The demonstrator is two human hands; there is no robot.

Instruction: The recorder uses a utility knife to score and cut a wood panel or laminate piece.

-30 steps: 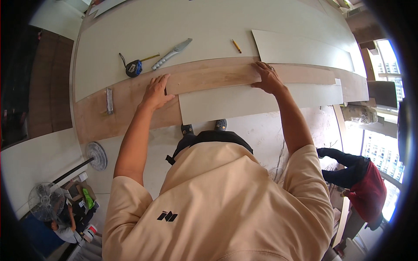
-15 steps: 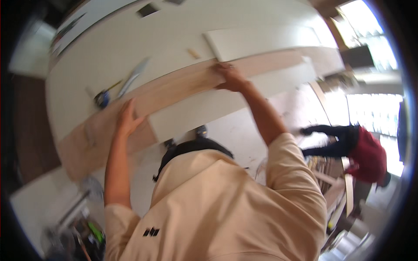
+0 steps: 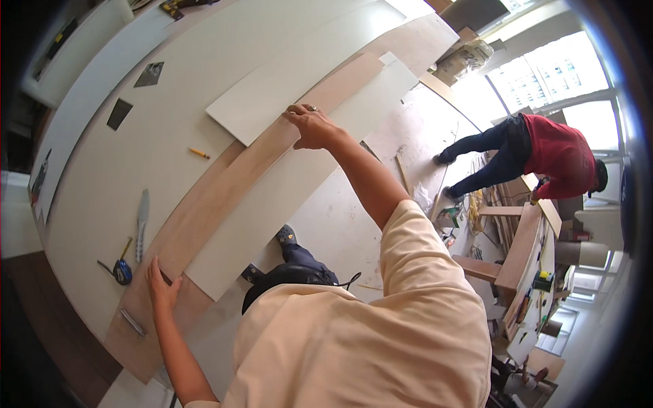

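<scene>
A long, narrow wooden board [image 3: 235,173] lies slantwise across the worktable, partly over a white panel [image 3: 272,214]. My left hand [image 3: 163,285] grips its near end, with thumb and fingers at opposite edges. Farther along, my right hand [image 3: 314,128] spans the same board, its fingers curled over the far edge beside a second white panel [image 3: 272,88]. The undersides of the fingers are hidden. Near my left hand lie a blue and black tape measure [image 3: 122,272] with its tape partly out, a long grey flat-bladed tool [image 3: 142,221] and a small metal bar [image 3: 132,321].
A short yellow pencil [image 3: 199,153] and two dark square pieces [image 3: 120,114] lie on the pale tabletop [image 3: 102,183]. At the right, a person in a red top [image 3: 558,153] bends over a wooden frame [image 3: 520,248]. Wood strips and scraps litter the floor there.
My view has turned, so the board now runs more steeply from lower left to upper right. Both hands stay on the board. My shoe shows more fully below it.
</scene>
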